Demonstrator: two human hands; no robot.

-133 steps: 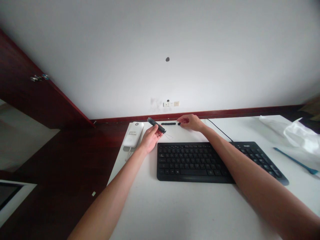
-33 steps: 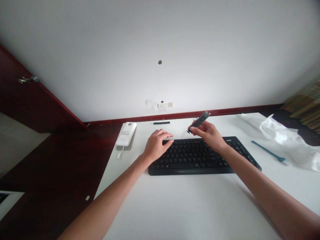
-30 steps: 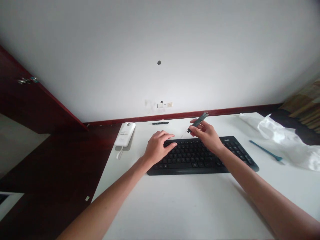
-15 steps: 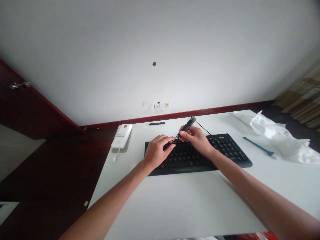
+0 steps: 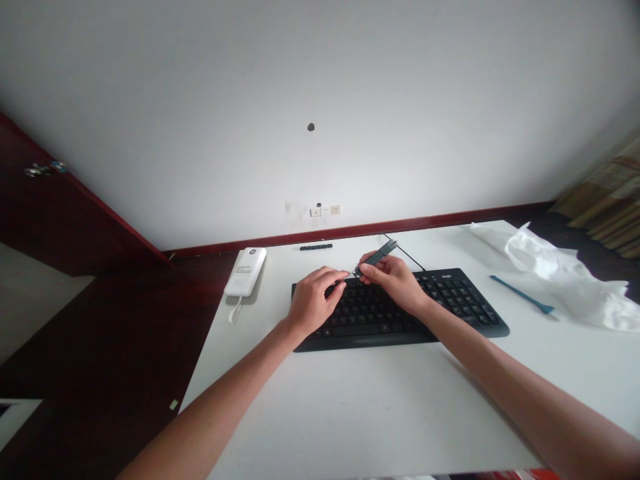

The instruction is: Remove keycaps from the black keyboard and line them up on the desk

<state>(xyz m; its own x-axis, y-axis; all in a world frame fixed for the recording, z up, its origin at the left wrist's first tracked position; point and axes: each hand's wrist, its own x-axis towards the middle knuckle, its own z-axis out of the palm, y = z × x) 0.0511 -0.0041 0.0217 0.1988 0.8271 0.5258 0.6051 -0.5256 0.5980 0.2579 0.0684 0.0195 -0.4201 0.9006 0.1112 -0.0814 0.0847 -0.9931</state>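
Observation:
Over the upper part of a black keyboard [image 5: 360, 319], my two hands almost meet. My right hand [image 5: 395, 280] is closed around a dark, slim, pen-shaped tool [image 5: 377, 258], tilted with its lower end toward my left hand. A thin, light-coloured tip shows at that lower end. My left hand [image 5: 317, 297] has thumb and fingertips brought together close to this tip. What they pinch is too small and hidden to name. The hands cover several of the keyboard's keys.
Behind the keyboard lies a row of black keycaps [image 5: 316, 247]. A white power bank [image 5: 245, 273] with a strap lies left. To the right are a blue brush [image 5: 523, 295] and a crumpled white bag [image 5: 560, 270]. The keyboard's cable [image 5: 407, 254] runs to the white table's [image 5: 350, 407] back edge.
The dark tool leans a little lower to the right. My left fingertips have closed together near its tip. The whole view has shifted slightly.

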